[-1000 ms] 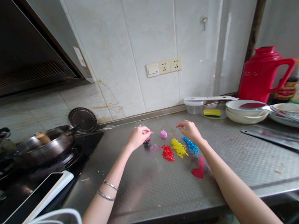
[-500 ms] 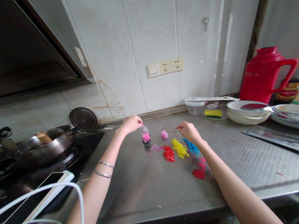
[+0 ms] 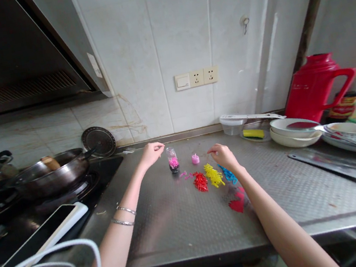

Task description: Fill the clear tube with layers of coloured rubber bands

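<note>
Beside the left hand point(image 3: 151, 154), fingertips pressed together, 1 clear bottle point(image 3: 174, 163), pink over black

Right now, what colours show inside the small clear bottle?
Pink above black inside the bottle, best seen in the head view.

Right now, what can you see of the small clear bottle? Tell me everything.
The small clear bottle stands upright on the metal counter, left of a small pink object. It looks like glass or plastic. Dark contents show at the bottom, bright pink above, with a clear upper part. The left hand is beside its top, apparently not touching. Whether its mouth is open is too small to tell.
</note>
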The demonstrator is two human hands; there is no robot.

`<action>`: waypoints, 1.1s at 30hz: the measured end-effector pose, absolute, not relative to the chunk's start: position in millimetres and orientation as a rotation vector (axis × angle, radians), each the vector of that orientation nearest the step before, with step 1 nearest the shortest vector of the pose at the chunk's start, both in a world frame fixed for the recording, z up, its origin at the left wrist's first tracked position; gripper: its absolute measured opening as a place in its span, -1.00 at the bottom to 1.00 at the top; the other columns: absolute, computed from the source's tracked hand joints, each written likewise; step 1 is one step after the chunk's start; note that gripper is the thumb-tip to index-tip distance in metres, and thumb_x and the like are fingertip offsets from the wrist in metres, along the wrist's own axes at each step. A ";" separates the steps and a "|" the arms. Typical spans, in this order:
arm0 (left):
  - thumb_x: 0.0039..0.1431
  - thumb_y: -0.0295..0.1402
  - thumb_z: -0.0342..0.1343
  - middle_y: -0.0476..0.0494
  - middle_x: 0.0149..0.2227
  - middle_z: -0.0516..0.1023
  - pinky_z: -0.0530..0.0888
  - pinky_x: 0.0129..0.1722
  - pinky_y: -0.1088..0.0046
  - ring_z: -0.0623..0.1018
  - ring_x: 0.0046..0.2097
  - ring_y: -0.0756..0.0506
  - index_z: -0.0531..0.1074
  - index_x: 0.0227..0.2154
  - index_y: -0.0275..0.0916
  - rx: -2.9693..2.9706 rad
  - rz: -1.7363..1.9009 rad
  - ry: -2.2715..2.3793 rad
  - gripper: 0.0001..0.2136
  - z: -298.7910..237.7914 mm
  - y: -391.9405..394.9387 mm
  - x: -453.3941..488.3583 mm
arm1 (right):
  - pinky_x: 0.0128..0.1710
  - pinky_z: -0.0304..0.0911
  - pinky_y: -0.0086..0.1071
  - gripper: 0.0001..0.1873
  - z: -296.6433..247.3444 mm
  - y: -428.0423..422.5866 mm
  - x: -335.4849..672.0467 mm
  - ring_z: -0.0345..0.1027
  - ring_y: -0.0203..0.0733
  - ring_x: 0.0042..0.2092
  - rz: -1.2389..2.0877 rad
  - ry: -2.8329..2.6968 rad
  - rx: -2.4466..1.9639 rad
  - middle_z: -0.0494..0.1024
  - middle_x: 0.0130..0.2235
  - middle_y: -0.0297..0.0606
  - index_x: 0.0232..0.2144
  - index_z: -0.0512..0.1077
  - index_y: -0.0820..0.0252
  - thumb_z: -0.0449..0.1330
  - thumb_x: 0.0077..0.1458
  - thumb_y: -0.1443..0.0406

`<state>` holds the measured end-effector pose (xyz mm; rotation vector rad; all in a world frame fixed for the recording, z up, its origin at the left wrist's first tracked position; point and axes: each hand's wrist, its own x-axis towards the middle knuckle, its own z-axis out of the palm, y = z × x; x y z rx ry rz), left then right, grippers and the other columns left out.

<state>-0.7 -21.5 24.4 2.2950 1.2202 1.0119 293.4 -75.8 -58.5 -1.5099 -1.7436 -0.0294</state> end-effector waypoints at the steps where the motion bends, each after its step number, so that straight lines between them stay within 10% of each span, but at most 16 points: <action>1: 0.03 -0.30 -0.02 -0.02 -0.66 0.37 0.26 -0.51 0.55 0.35 -0.58 0.04 0.46 -0.34 -0.41 2.233 1.054 1.227 -0.73 15.8 -22.9 -3.5 | -0.23 0.20 -0.46 -0.71 -57.6 -76.5 291.1 0.34 -0.27 -0.30 -0.026 -1.755 -1.515 0.49 -0.31 -0.25 -0.42 0.52 0.16 0.00 -0.08 0.41; 33: -0.01 -0.27 -0.03 0.00 -0.70 0.33 0.22 -0.53 0.54 0.33 -0.61 0.03 0.45 -0.46 -0.39 2.157 0.765 1.257 -0.74 -56.8 -25.5 -7.3 | -0.23 0.17 -0.42 -0.77 -62.3 -91.6 204.2 0.36 -0.17 -0.26 -0.031 -2.419 -1.399 0.55 -0.36 -0.15 -0.40 0.53 0.14 0.08 -0.05 0.43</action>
